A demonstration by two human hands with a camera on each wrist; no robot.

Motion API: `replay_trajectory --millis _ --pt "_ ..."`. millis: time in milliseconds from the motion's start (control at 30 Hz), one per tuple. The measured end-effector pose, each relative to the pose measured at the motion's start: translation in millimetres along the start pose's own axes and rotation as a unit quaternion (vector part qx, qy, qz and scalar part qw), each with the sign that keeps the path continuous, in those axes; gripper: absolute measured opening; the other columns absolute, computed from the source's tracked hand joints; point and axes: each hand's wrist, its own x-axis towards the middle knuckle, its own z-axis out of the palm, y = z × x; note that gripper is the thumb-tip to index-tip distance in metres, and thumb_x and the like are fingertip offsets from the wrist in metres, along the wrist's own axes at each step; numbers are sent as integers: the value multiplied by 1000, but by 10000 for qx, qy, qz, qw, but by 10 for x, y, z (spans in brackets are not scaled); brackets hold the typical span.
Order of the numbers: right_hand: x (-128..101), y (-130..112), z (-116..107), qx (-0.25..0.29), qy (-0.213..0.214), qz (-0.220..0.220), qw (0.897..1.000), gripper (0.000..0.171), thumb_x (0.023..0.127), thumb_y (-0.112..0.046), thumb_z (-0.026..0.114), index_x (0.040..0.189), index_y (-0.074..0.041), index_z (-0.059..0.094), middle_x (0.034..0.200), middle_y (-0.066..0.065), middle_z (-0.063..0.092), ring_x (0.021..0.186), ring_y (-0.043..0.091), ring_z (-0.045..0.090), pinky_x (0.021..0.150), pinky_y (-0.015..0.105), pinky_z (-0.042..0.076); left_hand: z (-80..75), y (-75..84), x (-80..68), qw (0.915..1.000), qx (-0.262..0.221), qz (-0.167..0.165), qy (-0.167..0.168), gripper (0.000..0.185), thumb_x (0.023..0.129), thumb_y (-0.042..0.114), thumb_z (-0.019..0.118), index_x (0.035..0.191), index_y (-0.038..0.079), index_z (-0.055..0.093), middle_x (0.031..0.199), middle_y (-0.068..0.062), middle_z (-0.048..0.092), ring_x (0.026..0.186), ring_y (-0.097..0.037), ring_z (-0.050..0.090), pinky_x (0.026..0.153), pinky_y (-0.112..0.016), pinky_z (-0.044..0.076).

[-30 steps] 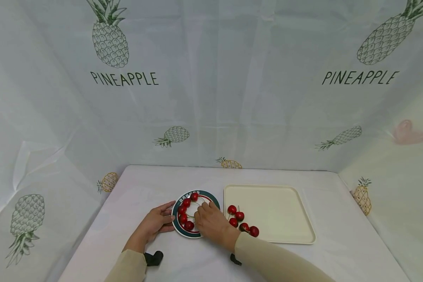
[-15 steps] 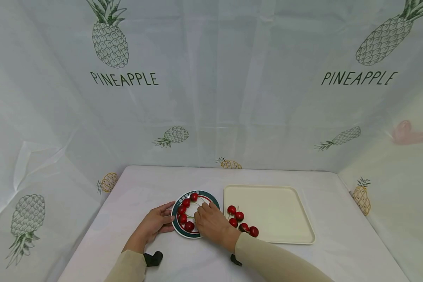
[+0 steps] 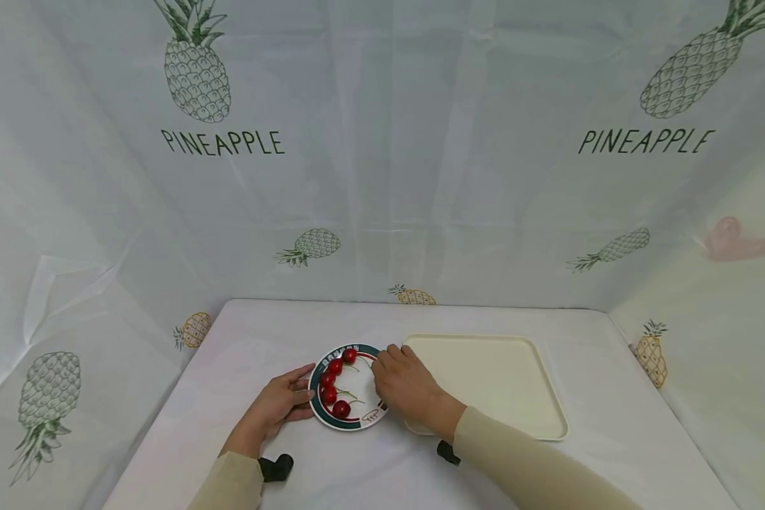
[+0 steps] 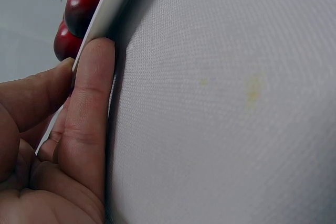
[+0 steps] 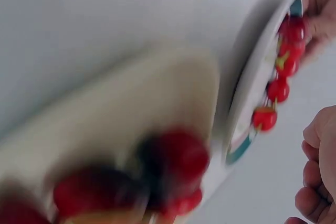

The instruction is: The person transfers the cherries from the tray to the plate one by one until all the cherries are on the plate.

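Head view: left hand (image 3: pixel 279 404) pinches the plate (image 3: pixel 362 386) at its rim, presumably steadying it; cherries (image 3: pixel 329 395) sit there between both hands. Right hand (image 3: pixel 411 382) is curled; any contents cannot be determined. Tray (image 3: pixel 503 386) extends rightward past it.

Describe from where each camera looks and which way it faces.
Head: on the head, faces forward and down at plate and tray; left hand, right hand, sleeves show.
Left wrist: worn there, faces plate and tabletop; thumb and fingers show.
Right wrist: worn there, faces tray and plate; both hands partly show.
Head and right wrist share the plate's cherries.
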Motion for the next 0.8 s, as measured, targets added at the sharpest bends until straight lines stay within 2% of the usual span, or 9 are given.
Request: replay_trajectory --millis 233,367,567,800 --pt "-264 410 -13 119 466 236 9986 15 97 -19 70 88 -10 61 82 3 55 83 22 50 72 33 44 2 -15 21 10000 -44 3 33 62 100 -4 65 157 15 51 129 -20 64 88 -24 74 79 -42 67" --pt "-436 552 -19 141 428 274 9986 19 96 -16 70 83 -10 58 78 4 52 80 22 47 69 33 41 6 -15 18 10000 -2 -31 54 62 100 -4 65 157 15 51 129 -20 64 87 -23 73 79 -42 67" --pt "-689 622 -35 47 575 231 9981 28 92 -20 76 77 -12 54 73 1 44 73 20 40 65 29 29 11 -16 12 9999 25 -90 72 63 100 -4 64 158 15 50 131 -20 64 88 -23 73 79 -41 67" --pt "-882 577 -45 289 759 -35 9967 20 93 -23 73 86 -12 58 77 0 48 76 18 41 67 29 33 7 15 26 9999 -41 -104 28 63 100 -3 65 158 16 50 131 -20 63 89 -23 73 80 -40 67"
